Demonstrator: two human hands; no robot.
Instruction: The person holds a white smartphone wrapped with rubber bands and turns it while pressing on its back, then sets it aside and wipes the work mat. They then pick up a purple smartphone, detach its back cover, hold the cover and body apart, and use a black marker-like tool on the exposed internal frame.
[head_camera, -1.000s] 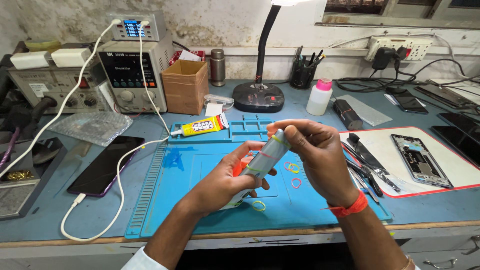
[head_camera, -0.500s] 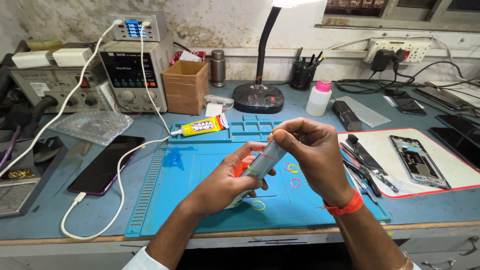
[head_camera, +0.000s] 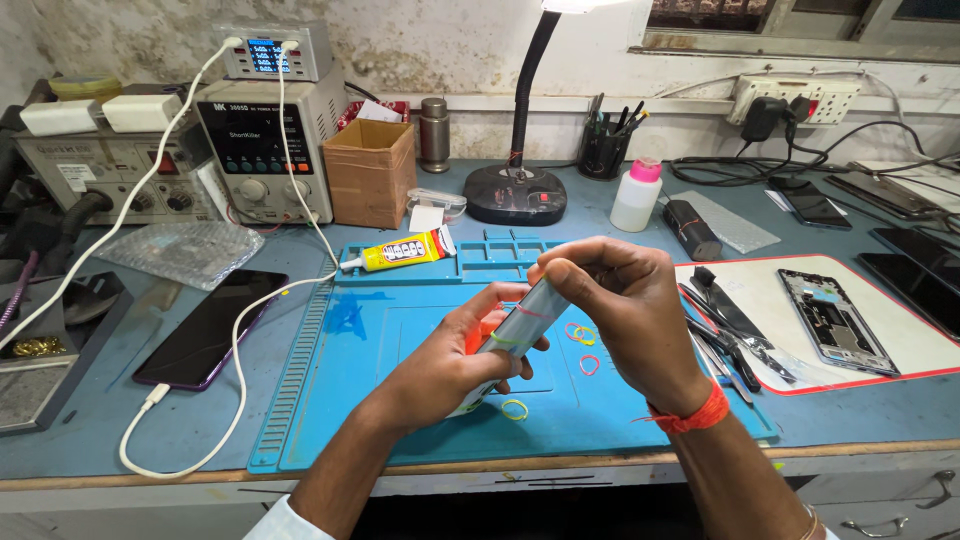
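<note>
Now the right hand (head_camera: 630, 305) has pulled a thin rubber band (head_camera: 535, 312) further along the grey phone (head_camera: 520, 325), pinching its top end, while the left hand (head_camera: 455, 355) clasps the lower end above the blue mat (head_camera: 400, 400); spare bands (head_camera: 582, 335) lie just right of the grip.

Bright, even light over a sharp, wide view.
A desk lamp (head_camera: 520, 110) shines from above; soft shadows fall under the hands, the dark phone screen (head_camera: 210, 325) shows mild glare, and edges bow slightly.
</note>
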